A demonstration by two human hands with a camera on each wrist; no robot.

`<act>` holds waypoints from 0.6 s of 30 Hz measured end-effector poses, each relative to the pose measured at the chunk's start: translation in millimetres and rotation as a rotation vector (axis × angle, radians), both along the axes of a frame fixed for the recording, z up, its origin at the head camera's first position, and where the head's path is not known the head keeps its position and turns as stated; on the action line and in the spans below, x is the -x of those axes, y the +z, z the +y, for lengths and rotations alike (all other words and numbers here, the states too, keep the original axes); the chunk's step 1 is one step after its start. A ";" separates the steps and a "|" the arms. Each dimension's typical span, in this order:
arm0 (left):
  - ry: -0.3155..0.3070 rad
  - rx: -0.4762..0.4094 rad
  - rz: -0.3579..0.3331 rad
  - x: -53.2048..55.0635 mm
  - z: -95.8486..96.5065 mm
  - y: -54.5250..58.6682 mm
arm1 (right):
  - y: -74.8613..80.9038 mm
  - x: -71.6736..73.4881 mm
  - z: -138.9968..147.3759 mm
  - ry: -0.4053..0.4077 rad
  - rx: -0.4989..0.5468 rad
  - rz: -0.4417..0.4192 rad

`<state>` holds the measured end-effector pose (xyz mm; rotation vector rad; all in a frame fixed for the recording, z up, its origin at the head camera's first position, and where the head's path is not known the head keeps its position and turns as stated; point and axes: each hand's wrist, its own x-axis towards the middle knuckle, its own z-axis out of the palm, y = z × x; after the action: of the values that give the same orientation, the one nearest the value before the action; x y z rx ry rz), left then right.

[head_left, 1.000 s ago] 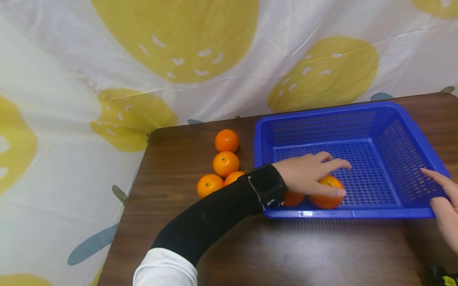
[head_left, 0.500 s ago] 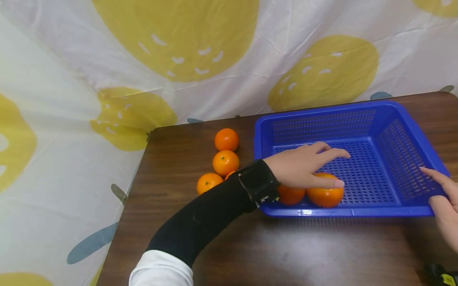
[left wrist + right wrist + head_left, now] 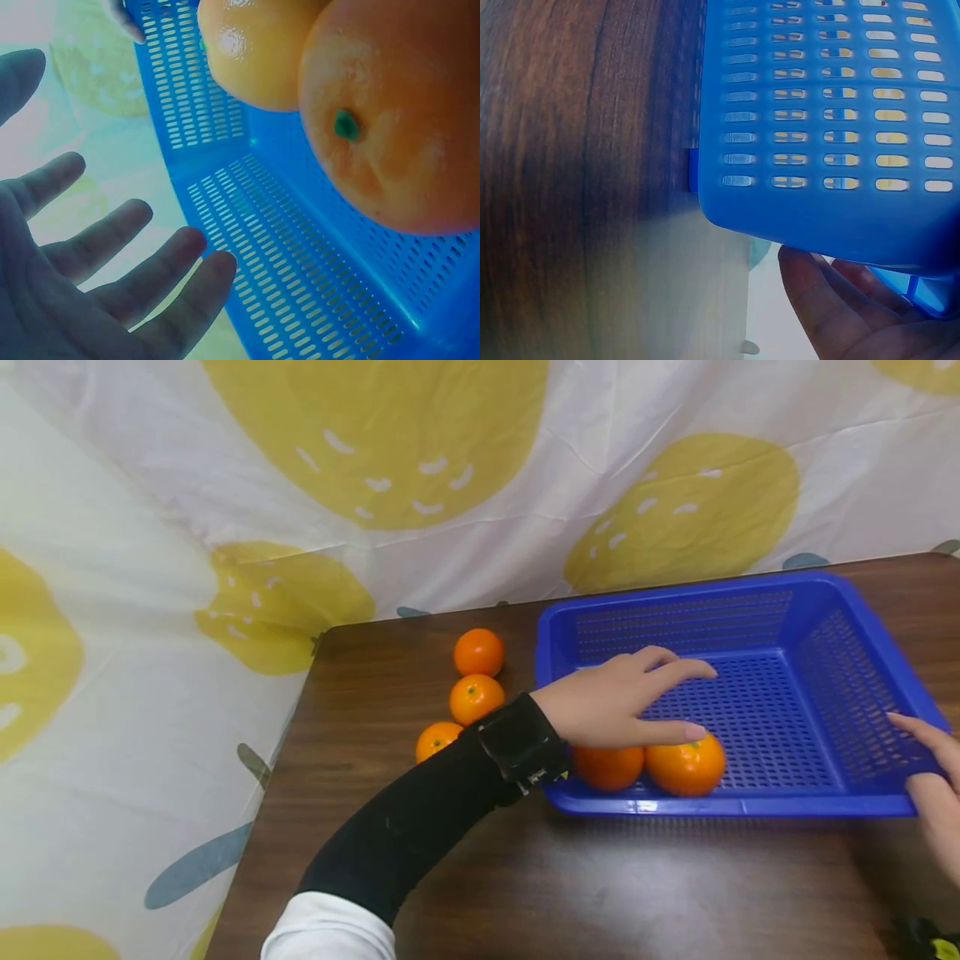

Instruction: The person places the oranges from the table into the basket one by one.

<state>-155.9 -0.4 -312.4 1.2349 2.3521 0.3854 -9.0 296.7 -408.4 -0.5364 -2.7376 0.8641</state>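
Observation:
A blue perforated plastic basket (image 3: pixel 675 597) stands on the table, with two oranges (image 3: pixel 687 770) (image 3: pixel 397 127) side by side in its front left corner. Over them stretches my left hand (image 3: pixel 611 703), fingers spread and nothing held; the head view has its thumb overlapping the top of the right-hand orange. In the left wrist view the palm (image 3: pixel 37 300) and straight fingers stand apart from the fruit. My right hand (image 3: pixel 939 802) grips the basket's rim at the front right corner; the right wrist view shows fingers (image 3: pixel 817 300) at that corner.
Outside the basket to the left, three oranges (image 3: pixel 478 652) show on the brown wooden table (image 3: pixel 360 693), the nearest partly behind my left sleeve (image 3: pixel 405 835). A lemon-print cloth (image 3: pixel 465 560) hangs behind the table and along its left side.
My left hand has drawn back to the left and slightly up, uncovering more of the two oranges, which stay in place. The right hand keeps its grip on the basket.

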 end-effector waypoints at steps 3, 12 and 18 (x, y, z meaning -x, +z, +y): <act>0.014 -0.012 0.020 -0.9 -5.4 1.1 | 1.7 -1.2 -0.7 -0.008 -0.007 -0.005; 0.076 -0.059 0.027 1.1 -26.9 0.5 | -4.8 -2.3 2.8 -0.025 -0.028 -0.017; 0.090 -0.080 0.041 3.3 -38.9 -3.2 | -7.3 -2.6 1.9 -0.036 -0.016 0.011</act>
<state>-159.3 -39.3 -315.6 1.1859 2.4548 0.4929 -6.3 298.6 -415.7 -0.5741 -2.7140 0.8333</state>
